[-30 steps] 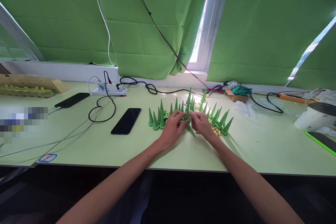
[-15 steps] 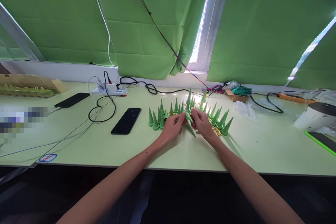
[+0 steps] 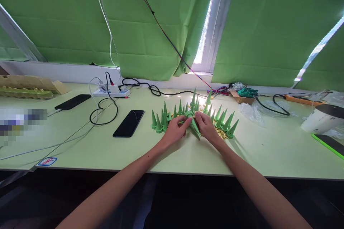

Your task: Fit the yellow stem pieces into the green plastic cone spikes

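Observation:
My left hand (image 3: pixel 176 128) is closed on a green cone-shaped spike (image 3: pixel 195 127), its thumb and fingers at the wide capped end. The spike's tip slants down to the right, over the table. My right hand (image 3: pixel 206 124) is pinched right beside that cap; what its fingertips hold is hidden. More green spikes (image 3: pixel 158 123) stand on their wide ends to the left of my hands, and others (image 3: pixel 227 124) stand or lean to the right. Small pale yellow pieces (image 3: pixel 221 133) lie among them, partly covered by my right hand.
A black phone (image 3: pixel 129 123) lies left of the spikes, with another dark phone (image 3: pixel 72 102) farther left. Cables run from a white power strip (image 3: pixel 111 92) along the back. Rightward are a small cardboard box (image 3: pixel 242 99), clear plastic bags (image 3: pixel 252 113) and a white cylinder (image 3: pixel 324 120).
The green spike has turned between my hands, so its wide cap and length now show more plainly. Both hands stay in nearly the same place.

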{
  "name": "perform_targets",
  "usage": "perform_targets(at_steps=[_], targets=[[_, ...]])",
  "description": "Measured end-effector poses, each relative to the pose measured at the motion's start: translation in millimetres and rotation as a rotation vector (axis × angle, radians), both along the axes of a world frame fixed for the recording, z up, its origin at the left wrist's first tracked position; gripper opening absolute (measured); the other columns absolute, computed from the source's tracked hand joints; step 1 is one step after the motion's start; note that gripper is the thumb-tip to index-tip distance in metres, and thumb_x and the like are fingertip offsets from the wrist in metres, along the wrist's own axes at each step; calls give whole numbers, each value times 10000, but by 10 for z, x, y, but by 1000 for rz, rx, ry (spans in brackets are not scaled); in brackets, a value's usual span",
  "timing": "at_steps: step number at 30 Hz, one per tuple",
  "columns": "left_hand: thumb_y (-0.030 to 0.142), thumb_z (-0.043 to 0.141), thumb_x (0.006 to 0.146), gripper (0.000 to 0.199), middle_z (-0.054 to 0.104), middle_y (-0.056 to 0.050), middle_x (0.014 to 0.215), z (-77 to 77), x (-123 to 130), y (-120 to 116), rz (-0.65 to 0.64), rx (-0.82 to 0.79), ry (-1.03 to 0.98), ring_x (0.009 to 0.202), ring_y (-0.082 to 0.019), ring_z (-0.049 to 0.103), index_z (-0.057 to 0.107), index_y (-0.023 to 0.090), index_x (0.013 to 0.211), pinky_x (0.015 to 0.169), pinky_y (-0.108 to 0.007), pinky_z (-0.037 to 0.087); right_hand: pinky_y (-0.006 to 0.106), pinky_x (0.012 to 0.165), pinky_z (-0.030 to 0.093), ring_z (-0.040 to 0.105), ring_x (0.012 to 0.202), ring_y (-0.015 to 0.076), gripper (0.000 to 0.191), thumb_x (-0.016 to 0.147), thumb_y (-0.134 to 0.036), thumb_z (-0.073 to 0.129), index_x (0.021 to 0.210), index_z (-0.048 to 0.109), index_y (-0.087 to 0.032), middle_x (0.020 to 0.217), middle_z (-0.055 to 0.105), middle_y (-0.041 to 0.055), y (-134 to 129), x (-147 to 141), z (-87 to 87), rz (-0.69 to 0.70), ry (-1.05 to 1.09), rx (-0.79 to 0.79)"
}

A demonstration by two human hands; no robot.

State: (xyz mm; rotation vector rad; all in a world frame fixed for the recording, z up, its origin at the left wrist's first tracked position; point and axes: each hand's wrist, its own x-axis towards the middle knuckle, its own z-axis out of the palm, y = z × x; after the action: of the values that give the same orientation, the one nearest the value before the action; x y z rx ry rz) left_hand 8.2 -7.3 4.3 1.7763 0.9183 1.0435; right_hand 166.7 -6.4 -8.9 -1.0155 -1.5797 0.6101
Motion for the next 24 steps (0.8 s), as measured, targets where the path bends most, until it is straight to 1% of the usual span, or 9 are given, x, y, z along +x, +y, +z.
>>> perform_targets(at_steps=[4,8,11,14,17,20,22,24], targets=[[532,559,864,388,460,47,525,5,-4,-8,-1,8,-19,449,-88,437,496,179,718,470,-233,325,262,459,295,344,455,103,502,942,-604,393,618,364,-221,505,372,-53,3,3,-11,23,25,-51],[499,605,838,345,484,37,582,3,-4,-11,33,29,3,472,-90,428,526,175,749,463,-237,300,258,413,279,341,409,95,519,917,-634,420,604,372,-223,470,369,-57,11,3,-29,64,83,-120],[462,623,834,311,489,30,648,-20,-3,0,60,99,26,507,-87,430,526,174,766,475,-233,310,252,400,270,333,398,90,540,900,-643,443,570,370,-221,440,355,-57,4,-2,-17,60,92,-128],[414,629,838,260,500,17,733,-56,-8,18,81,181,41,560,-90,452,543,171,804,510,-230,355,248,396,267,334,384,87,561,894,-630,468,525,366,-219,403,349,-53,-19,-11,15,48,101,-127],[351,607,862,181,517,-3,826,-90,-18,31,71,285,84,588,-86,458,587,171,867,540,-232,383,249,395,270,331,366,85,582,897,-608,479,483,355,-219,370,357,-45,-40,-16,39,45,92,-132],[297,575,886,124,522,-13,873,-110,-28,28,65,391,108,587,-80,440,610,181,915,552,-232,386,251,392,267,325,358,83,590,896,-594,482,461,347,-219,358,366,-39,-42,-15,39,41,79,-132],[285,562,895,114,523,-15,876,-110,-28,20,68,425,107,587,-80,436,614,187,921,553,-232,387,251,388,261,325,358,83,589,895,-590,482,458,343,-220,355,363,-39,-34,-14,32,39,88,-135],[291,558,898,121,527,-16,875,-100,-21,11,67,418,103,586,-82,439,621,192,929,549,-231,389,249,387,258,329,361,84,588,896,-589,481,460,340,-220,355,354,-42,-25,-17,26,40,107,-133]])
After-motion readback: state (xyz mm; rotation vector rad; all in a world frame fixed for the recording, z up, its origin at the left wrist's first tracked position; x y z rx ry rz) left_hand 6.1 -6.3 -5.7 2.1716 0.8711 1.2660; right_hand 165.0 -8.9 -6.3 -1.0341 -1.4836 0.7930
